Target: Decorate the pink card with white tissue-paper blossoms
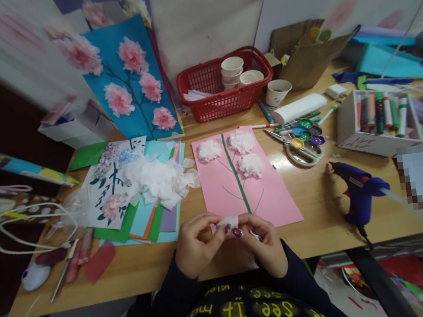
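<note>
At 12 o'clock from the centre of the view, a red basket [228, 106] is positioned, in which paper cups [233, 68] are contained. At 11 o'clock, a blue card [132, 122] bearing pink flowers [132, 55] is propped up. A brown paper bag [300, 65] is located at 2 o'clock. At 3 o'clock, markers [387, 111] are held in a white box [367, 142].

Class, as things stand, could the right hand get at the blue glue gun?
Probably yes: nothing seems to stand between the right hand and the blue glue gun to its right, though it pinches a white piece it may need to release.
</note>
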Demonstrator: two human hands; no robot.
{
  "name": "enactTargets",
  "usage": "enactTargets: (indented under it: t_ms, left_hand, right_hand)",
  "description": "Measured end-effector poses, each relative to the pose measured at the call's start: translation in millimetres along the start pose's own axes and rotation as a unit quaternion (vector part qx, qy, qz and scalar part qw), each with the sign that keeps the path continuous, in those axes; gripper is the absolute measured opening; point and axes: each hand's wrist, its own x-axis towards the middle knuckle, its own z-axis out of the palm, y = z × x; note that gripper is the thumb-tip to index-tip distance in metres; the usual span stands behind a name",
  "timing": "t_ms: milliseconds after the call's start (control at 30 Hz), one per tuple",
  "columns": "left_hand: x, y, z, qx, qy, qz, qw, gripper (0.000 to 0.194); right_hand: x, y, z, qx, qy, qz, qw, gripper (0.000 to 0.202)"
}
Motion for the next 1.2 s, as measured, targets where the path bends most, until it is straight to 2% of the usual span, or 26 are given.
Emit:
enactTargets:
  t_ms: [133, 267, 333, 400, 433, 467, 533, 567, 633, 733, 933, 1200]
  left_hand:
    - [1.1, -6.9, 1.7, 0.004, 0.042, -0.047, 0.998, 0.018]
    - [10.9, -26.5, -13.6, 0.050, 0.155, -0.109, 0.981, 0.023]
    - [15.1, -33.0, -23.3, 0.130, 0.242, -0.084, 0.958, 0.024]
    - [15.0, -31.3, -28.0, 0.190, 0.326, -0.025, 0.926, 0.029]
    - [13.2, -27.3, -27.5, 0.190, 0.322, 0.010, 0.927, 0.028]
    - [10.5, -21.9, -25.1, 0.176, 0.287, 0.047, 0.940, 0.024]
    - [4.6, -9.9, -16.0, 0.123, 0.127, 0.096, 0.980, 0.020]
    - [2.2, -4.8, -10.3, 0.095, 0.068, 0.103, 0.988, 0.021]
    - [-0.2, 0.7, 0.1, 0.043, 0.000, 0.091, 0.995, 0.023]
    - [0.6, -1.9, 8.5, -0.001, -0.015, 0.054, 0.998, 0.024]
    - [1.0, -11.8, 8.0, -0.017, -0.015, 0.032, 0.999, 0.026]
    - [0.6, -4.1, 11.2, -0.038, -0.016, 0.004, 0.999, 0.023]
  right_hand:
    - [1.9, 0.1, 2.8, -0.026, 0.011, -0.001, 1.000, 0.020]
    - [3.6, 4.1, 3.1, -0.011, 0.029, 0.010, 0.999, 0.022]
    - [4.7, 6.0, 3.0, 0.001, 0.034, 0.018, 0.999, 0.022]
    - [6.3, 6.6, 3.4, 0.010, 0.034, 0.022, 0.999, 0.022]
    - [7.3, 6.3, 3.9, 0.015, 0.035, 0.022, 0.999, 0.022]
    - [8.4, 5.5, 4.5, 0.020, 0.037, 0.021, 0.999, 0.022]
    - [10.3, 3.2, 5.8, 0.029, 0.040, 0.017, 0.999, 0.023]
    - [11.0, 2.0, 6.4, 0.033, 0.040, 0.014, 0.999, 0.023]
    - [11.4, 0.2, 7.1, 0.044, 0.039, 0.010, 0.998, 0.024]
    - [9.3, 1.0, 6.4, 0.072, 0.028, 0.018, 0.997, 0.028]
    - [4.2, 5.6, 2.5, 0.048, 0.014, 0.018, 0.999, 0.026]
    - [6.1, 1.1, 3.5, 0.014, 0.033, -0.001, 0.999, 0.024]
